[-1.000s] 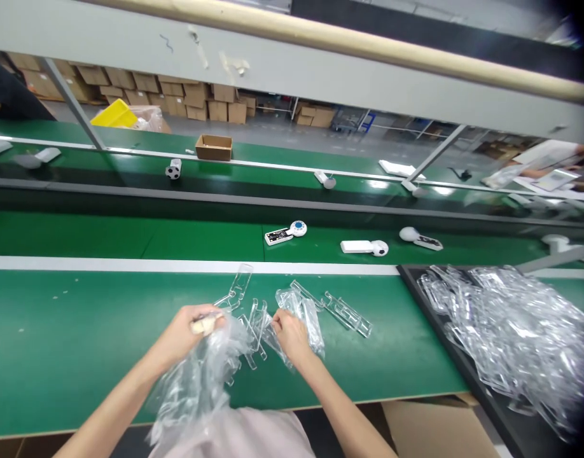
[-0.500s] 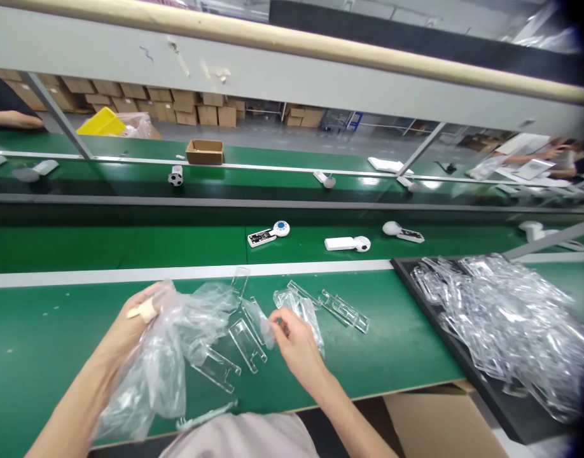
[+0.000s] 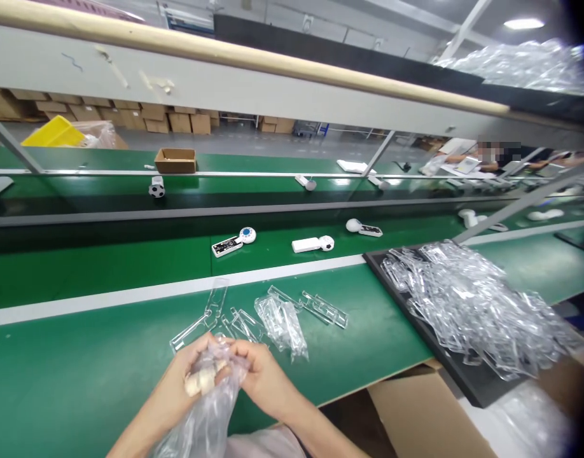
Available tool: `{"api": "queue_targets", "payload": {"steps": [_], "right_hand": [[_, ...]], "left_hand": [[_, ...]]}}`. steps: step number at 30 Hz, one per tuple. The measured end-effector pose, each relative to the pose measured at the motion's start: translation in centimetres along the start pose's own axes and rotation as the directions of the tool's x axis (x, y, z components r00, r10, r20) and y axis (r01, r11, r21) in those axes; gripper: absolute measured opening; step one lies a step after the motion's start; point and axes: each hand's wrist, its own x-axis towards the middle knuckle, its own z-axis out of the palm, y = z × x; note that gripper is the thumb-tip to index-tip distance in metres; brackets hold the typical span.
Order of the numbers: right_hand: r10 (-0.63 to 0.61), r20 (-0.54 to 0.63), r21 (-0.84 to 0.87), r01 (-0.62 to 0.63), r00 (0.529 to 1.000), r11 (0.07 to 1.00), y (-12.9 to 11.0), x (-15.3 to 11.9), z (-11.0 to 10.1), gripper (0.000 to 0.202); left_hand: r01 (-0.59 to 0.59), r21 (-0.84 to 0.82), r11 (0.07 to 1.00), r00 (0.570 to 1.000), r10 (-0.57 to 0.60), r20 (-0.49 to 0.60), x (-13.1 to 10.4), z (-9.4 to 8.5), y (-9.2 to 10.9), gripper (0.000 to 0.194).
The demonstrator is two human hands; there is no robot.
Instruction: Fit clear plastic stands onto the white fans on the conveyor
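A clear plastic bag hangs from between my two hands, low in the head view. My left hand is closed on its bunched top, with pale tape or finger covers on the fingers. Pinching the same bag from the other side is my right hand. Just beyond them several clear plastic frames lie on the green table, partly hidden by my hands. A crumpled clear bag lies to their right, beside more clear frames.
A black tray heaped with clear plastic pieces stands at right, above an open cardboard box. White handheld devices lie on the green conveyor behind. A slanted metal post rises at right. Other people are far off.
My hands have come together on the plastic bag, nearer my body. The right hand has moved away from the crumpled bag. The camera view has turned right.
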Motion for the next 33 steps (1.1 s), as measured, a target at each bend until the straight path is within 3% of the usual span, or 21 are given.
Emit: {"api": "queue_targets", "payload": {"steps": [2, 4, 6, 8, 9, 12, 16, 21, 24, 27, 33], "right_hand": [[0.072, -0.144, -0.046, -0.080, 0.987, 0.996, 1.1, 0.2, -2.6, 0.017], [0.102, -0.393, -0.311, -0.236, 0.914, 0.921, 2.5, 0.5, -5.9, 0.019], [0.026, -0.568, -0.639, -0.461, 0.822, 0.616, 3.9, 0.8, -9.0, 0.017], [-0.026, -0.629, -0.744, -0.591, 0.777, 0.313, 5.2, 1.2, -11.0, 0.018], [-0.030, -0.646, -0.745, -0.621, 0.763, 0.244, 5.7, 1.5, -11.6, 0.022], [-0.036, -0.668, -0.731, -0.647, 0.743, 0.218, 6.5, 2.5, -12.1, 0.025], [-0.027, -0.642, -0.755, -0.626, 0.766, 0.195, 7.0, 3.1, -12.6, 0.016], [-0.039, -0.562, -0.811, -0.541, 0.826, 0.223, 6.5, 2.0, -13.6, 0.016], [-0.134, -0.472, -0.845, -0.404, 0.871, 0.350, 5.3, 0.4, -13.9, 0.011], [-0.258, -0.439, -0.839, -0.290, 0.860, 0.460, 4.6, -0.8, -14.3, 0.012], [-0.094, -0.627, -0.763, -0.586, 0.773, 0.271, 6.5, 0.8, -14.7, 0.011]], "left_hand": [[0.036, 0.031, 0.999, 0.989, -0.031, -0.145, 1.3, 0.4, -0.8, 0.030], [0.071, 0.058, 0.996, 0.969, -0.055, -0.240, 3.4, 0.8, -1.6, 0.030], [0.149, 0.165, 0.975, 0.978, -0.121, -0.173, 6.4, 1.5, -2.3, 0.021], [0.225, 0.329, 0.917, 0.974, -0.215, -0.068, 9.8, 2.8, -3.0, 0.032], [0.252, 0.397, 0.883, 0.966, -0.257, -0.041, 11.4, 3.7, -3.4, 0.040], [0.312, 0.506, 0.804, 0.943, -0.327, -0.061, 15.3, 6.4, -4.2, 0.044], [0.336, 0.601, 0.725, 0.930, -0.358, -0.088, 17.3, 8.6, -4.6, 0.017], [0.194, 0.572, 0.797, 0.973, -0.229, -0.011, 15.4, 8.0, -2.4, 0.016], [0.007, 0.428, 0.904, 0.993, -0.057, 0.105, 12.4, 5.9, 0.6, 0.022], [-0.107, 0.287, 0.952, 0.983, 0.058, 0.174, 9.1, 3.1, 3.6, 0.022], [-0.156, 0.188, 0.970, 0.987, 0.145, 0.072, 5.7, -1.6, 6.3, 0.014]]}}
